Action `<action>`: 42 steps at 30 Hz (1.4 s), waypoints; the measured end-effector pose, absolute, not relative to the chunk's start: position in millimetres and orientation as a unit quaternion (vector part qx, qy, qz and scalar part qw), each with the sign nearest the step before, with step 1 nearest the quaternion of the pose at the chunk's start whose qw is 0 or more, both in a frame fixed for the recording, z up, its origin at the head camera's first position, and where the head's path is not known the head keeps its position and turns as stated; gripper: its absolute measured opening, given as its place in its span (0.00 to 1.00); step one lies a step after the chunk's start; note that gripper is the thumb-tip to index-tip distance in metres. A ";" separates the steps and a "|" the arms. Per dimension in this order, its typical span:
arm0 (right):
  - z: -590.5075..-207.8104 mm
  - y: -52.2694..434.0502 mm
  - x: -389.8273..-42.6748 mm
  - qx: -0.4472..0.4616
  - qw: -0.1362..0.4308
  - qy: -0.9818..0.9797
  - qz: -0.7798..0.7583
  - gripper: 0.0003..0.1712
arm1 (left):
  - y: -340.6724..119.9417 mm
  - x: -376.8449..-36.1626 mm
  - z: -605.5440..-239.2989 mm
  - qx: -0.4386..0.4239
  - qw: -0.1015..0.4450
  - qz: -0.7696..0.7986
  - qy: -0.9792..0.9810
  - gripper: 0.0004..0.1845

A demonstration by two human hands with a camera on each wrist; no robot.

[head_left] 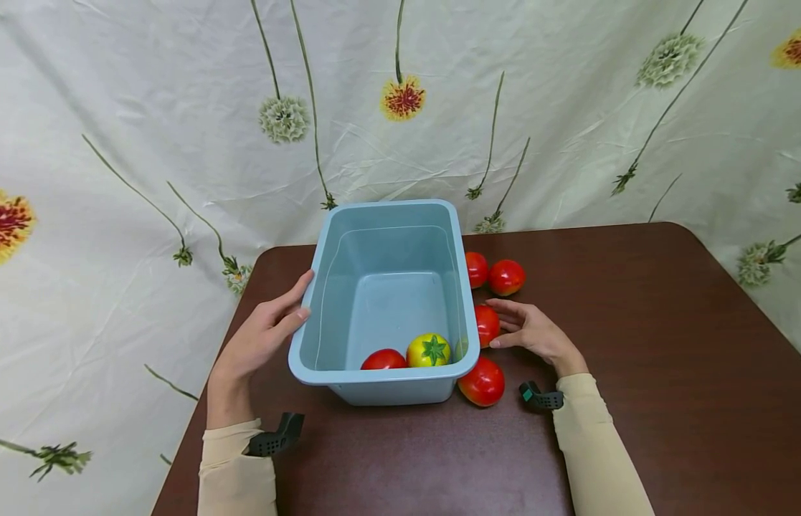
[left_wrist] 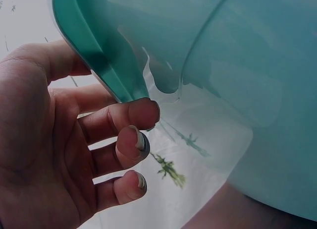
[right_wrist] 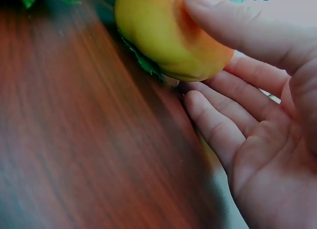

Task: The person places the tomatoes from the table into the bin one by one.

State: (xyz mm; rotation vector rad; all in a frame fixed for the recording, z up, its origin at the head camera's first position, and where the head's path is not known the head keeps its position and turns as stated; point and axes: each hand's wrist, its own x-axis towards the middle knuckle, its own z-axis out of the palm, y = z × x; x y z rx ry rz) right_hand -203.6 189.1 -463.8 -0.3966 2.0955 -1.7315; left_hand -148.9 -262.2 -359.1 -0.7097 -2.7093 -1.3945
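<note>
A light blue plastic bin (head_left: pixel 374 377) stands on the table, and my left hand (head_left: pixel 252 340) grips its left rim. In the left wrist view the thumb and index finger pass behind the rim, with the other fingers bent beside it. Right of the bin, my right hand (head_left: pixel 536 333) holds a red tomato (head_left: pixel 487 326) between thumb and fingers. The right wrist view shows this tomato's yellow lower side (right_wrist: pixel 163 40) and a green leafy calyx beneath, close over the wood. Inside the bin's near end lie a red tomato (head_left: pixel 384 359) and one yellow side up (head_left: pixel 429 350).
One tomato (head_left: pixel 482 382) sits by the bin's near right corner. Two others, a left one (head_left: pixel 475 269) partly behind the rim and a right one (head_left: pixel 506 277), lie farther back. A flowered cloth (head_left: pixel 568 143) hangs behind the dark brown table (head_left: pixel 658 344).
</note>
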 end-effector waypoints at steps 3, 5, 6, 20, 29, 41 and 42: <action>-465.0 189.3 -203.8 -0.147 0.193 0.747 -0.620 0.44 | -262.7 -149.2 -359.3 -0.224 0.005 -0.443 -0.868 0.32; -465.6 189.1 -203.9 -0.150 0.190 0.745 -0.621 0.43 | -262.9 -149.2 -359.2 -0.223 0.002 -0.444 -0.868 0.32; -465.8 189.0 -203.9 -0.151 0.189 0.745 -0.622 0.42 | -263.0 -149.3 -359.1 -0.223 0.002 -0.444 -0.868 0.32; -469.3 191.8 -204.8 -0.148 0.167 0.747 -0.626 0.38 | -262.7 -149.5 -359.8 -0.228 0.002 -0.456 -0.860 0.32; -466.5 176.9 -204.3 -0.174 0.155 0.770 -0.594 0.42 | -262.6 -150.0 -360.0 -0.228 -0.002 -0.458 -0.860 0.32; -459.5 179.9 -202.4 -0.147 0.134 0.777 -0.597 0.39 | -262.5 -149.4 -359.4 -0.225 -0.001 -0.458 -0.860 0.31; -457.8 181.3 -202.3 -0.144 0.130 0.776 -0.601 0.39 | -262.5 -149.4 -359.3 -0.224 -0.001 -0.458 -0.860 0.31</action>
